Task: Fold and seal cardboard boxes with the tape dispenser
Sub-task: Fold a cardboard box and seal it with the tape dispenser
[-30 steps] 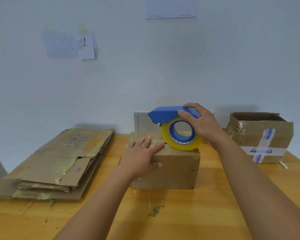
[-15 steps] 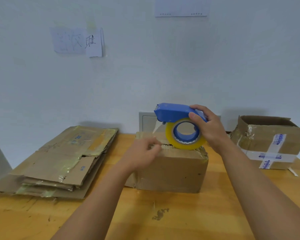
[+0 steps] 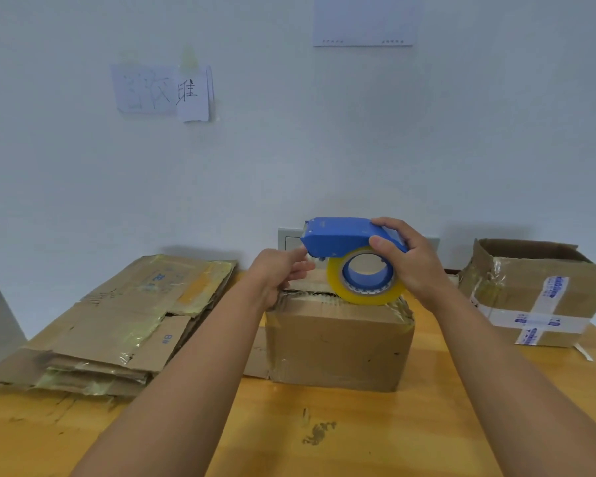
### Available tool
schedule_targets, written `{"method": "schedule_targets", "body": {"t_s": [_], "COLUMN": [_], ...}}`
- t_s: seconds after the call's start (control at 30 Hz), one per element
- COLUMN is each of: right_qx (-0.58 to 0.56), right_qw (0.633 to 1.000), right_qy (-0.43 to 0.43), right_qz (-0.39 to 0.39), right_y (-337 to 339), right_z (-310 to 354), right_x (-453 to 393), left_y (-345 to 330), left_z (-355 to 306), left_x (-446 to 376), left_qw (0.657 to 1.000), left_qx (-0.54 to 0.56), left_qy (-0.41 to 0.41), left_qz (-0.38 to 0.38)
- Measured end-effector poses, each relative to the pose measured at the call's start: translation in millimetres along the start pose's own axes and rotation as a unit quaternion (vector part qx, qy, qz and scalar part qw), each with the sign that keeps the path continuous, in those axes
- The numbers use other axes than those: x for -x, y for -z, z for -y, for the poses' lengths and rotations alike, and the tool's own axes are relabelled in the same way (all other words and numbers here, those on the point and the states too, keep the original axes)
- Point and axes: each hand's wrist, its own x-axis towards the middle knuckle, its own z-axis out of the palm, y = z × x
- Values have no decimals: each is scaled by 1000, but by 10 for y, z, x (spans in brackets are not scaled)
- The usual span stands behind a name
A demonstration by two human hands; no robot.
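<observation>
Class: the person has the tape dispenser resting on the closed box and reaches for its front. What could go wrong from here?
1. The left hand has its fingertips at the mouth of the tape dispenser, where a cutting edge may nick them.
2. Neither hand presses the box; its crumpled flaps could spring open before tape lands.

The tape dispenser in my right hand is blue, and its roll of tape is yellow with a blue core. The box under it is plain brown cardboard. The second box is brown too, with a cross of white tape printed in blue. The flat cartons are brown with yellowish tape and blue print. The table is orange-yellow wood. The wall is pale grey-white.
</observation>
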Motion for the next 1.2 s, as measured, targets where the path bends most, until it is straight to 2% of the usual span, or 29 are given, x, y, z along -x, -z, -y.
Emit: {"method": "schedule_targets", "body": {"t_s": [0.3,0.5,0.87,1.07,1.2], "right_qx": [11,12,42,50,73], "right_qw": [1000,1000,994,995,994], "right_qy": [8,6,6,16,13], "right_qz": [20,28,96,87,78], "right_y": [-19,-31,-113,-170,-43], "right_z": [17,14,131,258,284], "right_x": [-34,-63,-212,-287,-288], "left_y": [161,242,561,843,960], "left_z": [12,43,85,138,291], "left_x": [-34,-65,-107,-109,-122], "left_qw": [977,979,997,993,993], "left_qx": [187,167,81,107,102], "left_qy": [89,89,15,20,38], "left_qz": [53,80,-3,-41,-40]}}
